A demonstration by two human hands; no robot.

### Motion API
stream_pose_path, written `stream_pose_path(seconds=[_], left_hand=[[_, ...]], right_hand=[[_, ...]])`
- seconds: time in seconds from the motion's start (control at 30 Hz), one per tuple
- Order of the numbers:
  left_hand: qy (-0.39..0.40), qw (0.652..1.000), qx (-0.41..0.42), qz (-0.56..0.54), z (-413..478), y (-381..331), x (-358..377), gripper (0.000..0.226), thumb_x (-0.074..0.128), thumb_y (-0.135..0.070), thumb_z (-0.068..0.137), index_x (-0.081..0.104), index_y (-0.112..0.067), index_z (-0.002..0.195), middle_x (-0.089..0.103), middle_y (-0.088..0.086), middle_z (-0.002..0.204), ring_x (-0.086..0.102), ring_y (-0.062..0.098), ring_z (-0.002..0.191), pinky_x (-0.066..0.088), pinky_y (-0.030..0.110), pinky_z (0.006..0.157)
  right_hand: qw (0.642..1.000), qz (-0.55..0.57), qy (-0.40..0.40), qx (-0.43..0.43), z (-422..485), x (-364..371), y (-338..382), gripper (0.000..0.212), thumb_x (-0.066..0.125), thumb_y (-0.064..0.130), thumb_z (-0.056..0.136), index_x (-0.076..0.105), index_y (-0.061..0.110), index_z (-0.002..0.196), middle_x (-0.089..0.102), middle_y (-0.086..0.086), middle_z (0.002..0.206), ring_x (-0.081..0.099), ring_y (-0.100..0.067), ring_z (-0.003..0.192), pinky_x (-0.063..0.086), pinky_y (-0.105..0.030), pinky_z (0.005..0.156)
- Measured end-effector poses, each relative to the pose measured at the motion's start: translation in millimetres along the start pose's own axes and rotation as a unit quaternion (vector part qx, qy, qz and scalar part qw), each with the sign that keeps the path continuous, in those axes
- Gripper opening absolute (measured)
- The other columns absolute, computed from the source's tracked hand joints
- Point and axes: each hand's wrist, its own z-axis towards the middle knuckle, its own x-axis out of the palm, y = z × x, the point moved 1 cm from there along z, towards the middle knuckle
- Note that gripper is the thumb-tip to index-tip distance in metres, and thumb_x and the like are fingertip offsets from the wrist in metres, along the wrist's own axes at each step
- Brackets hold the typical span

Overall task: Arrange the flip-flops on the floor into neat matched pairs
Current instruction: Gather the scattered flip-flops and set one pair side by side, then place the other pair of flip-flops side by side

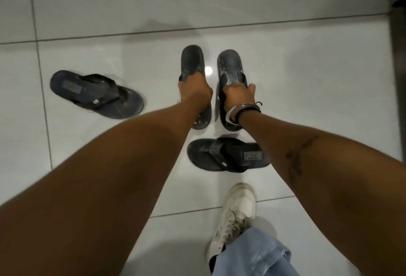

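At nine o'clock a dark flip-flop (96, 93) lies alone on the tiled floor (307, 82). At centre, the left hand (194, 92) has its grip clamped on one worn black sandal (193, 61), the right hand (237, 95) on its mate (229, 64), side by side, toes toward twelve. A fourth flip-flop (226, 154) lies crosswise just toward six o'clock.

- Bare forearms, no sleeves in view.
- Right wrist (243, 112) ringed with a silver bangle (232, 113) and a thin black cord band (249, 109), knot end sticking out.
- Dark tattoo (299, 152) running along the right forearm.
- Light blue jeans leg (257, 256), wide hem.
- White lace-up sneaker (237, 214), scuffed, round logo on its side.
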Motion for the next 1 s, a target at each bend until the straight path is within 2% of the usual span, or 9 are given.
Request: stream_pose_path(seconds=[0.13, 0.37, 0.53, 0.63, 0.7, 0.77, 0.87, 0.93, 1.0], left_hand=[[0.009, 1.0, 0.013, 0.001, 10, -15, 11, 0.025, 0.065, -0.024, 0.092, 0.066, -0.012, 0.113, 0.068, 0.01, 0.114, 0.061, 0.031, 0.109, 0.045, 0.039, 0.096], [0.015, 0.999, -0.007, -0.043, -6, -16, 11, 0.023, 0.05, -0.019, 0.098, 0.065, -0.013, 0.115, 0.067, 0.01, 0.118, 0.057, 0.03, 0.114, 0.034, 0.039, 0.105], [-0.119, 0.987, -0.013, -0.103, -19, 31, -15, 0.028, 0.046, -0.025, 0.097, 0.071, -0.015, 0.105, 0.07, 0.007, 0.11, 0.063, 0.028, 0.1, 0.035, 0.038, 0.094], [-0.212, 0.969, -0.115, -0.045, -7, 93, -48, 0.038, 0.046, -0.035, 0.097, 0.068, -0.011, 0.115, 0.064, 0.011, 0.12, 0.059, 0.032, 0.112, 0.039, 0.044, 0.097], [-0.202, 0.96, -0.193, 0.01, 3, 137, -68, 0.048, 0.047, -0.043, 0.097, 0.059, -0.007, 0.127, 0.055, 0.014, 0.132, 0.051, 0.034, 0.124, 0.034, 0.049, 0.104], [-0.156, 0.954, -0.25, 0.048, 12, 171, -80, 0.061, 0.049, -0.05, 0.095, 0.048, -0.007, 0.139, 0.047, 0.013, 0.142, 0.043, 0.032, 0.132, 0.027, 0.049, 0.109], [-0.077, 0.961, -0.251, 0.09, 25, 199, -85, 0.063, 0.051, -0.053, 0.092, 0.046, -0.013, 0.141, 0.047, 0.01, 0.145, 0.04, 0.03, 0.135, 0.022, 0.051, 0.113], [-0.064, 0.967, -0.223, 0.105, 32, 210, -87, 0.052, 0.052, -0.046, 0.092, 0.056, -0.014, 0.132, 0.056, 0.011, 0.136, 0.046, 0.031, 0.13, 0.022, 0.052, 0.113], [-0.064, 0.975, -0.194, 0.094, 34, 218, -91, 0.041, 0.054, -0.042, 0.092, 0.064, -0.014, 0.122, 0.064, 0.012, 0.123, 0.052, 0.033, 0.122, 0.023, 0.05, 0.112]], right_hand=[[0.999, 0.027, 0.017, 0.002, 9, 5, -11, 0.025, 0.051, 0.01, 0.092, 0.062, 0.013, 0.114, 0.061, -0.01, 0.12, 0.05, -0.03, 0.119, 0.032, -0.045, 0.102], [0.997, 0.027, -0.055, -0.036, -9, 8, -15, 0.024, 0.055, 0.009, 0.087, 0.065, 0.013, 0.109, 0.06, -0.01, 0.117, 0.05, -0.03, 0.115, 0.031, -0.045, 0.098], [0.981, 0.117, -0.083, 0.127, -68, 26, 8, 0.03, 0.057, 0.03, 0.092, 0.062, 0.01, 0.114, 0.054, -0.014, 0.125, 0.049, -0.035, 0.117, 0.038, -0.047, 0.093], [0.91, 0.227, 0.012, 0.346, -96, 45, 38, 0.054, 0.062, 0.048, 0.088, 0.055, 0.007, 0.123, 0.052, -0.015, 0.129, 0.051, -0.037, 0.119, 0.043, -0.051, 0.096], [0.835, 0.274, 0.065, 0.473, -105, 58, 52, 0.07, 0.065, 0.056, 0.083, 0.049, 0.006, 0.129, 0.051, -0.016, 0.131, 0.051, -0.038, 0.121, 0.041, -0.052, 0.099], [0.794, 0.318, 0.095, 0.509, -105, 76, 58, 0.072, 0.063, 0.057, 0.084, 0.049, 0.006, 0.132, 0.052, -0.016, 0.134, 0.05, -0.036, 0.124, 0.038, -0.049, 0.104], [0.821, 0.345, 0.112, 0.441, -100, 88, 63, 0.059, 0.062, 0.041, 0.083, 0.052, 0.015, 0.135, 0.052, -0.007, 0.139, 0.047, -0.03, 0.13, 0.038, -0.04, 0.11], [0.892, 0.208, 0.16, 0.369, -105, 94, 68, 0.048, 0.063, 0.033, 0.084, 0.059, 0.018, 0.129, 0.059, -0.002, 0.134, 0.05, -0.025, 0.129, 0.038, -0.035, 0.109], [0.905, 0.163, 0.164, 0.358, -108, 93, 78, 0.037, 0.067, 0.032, 0.084, 0.066, 0.019, 0.118, 0.068, 0.001, 0.121, 0.06, -0.022, 0.118, 0.042, -0.034, 0.1]])
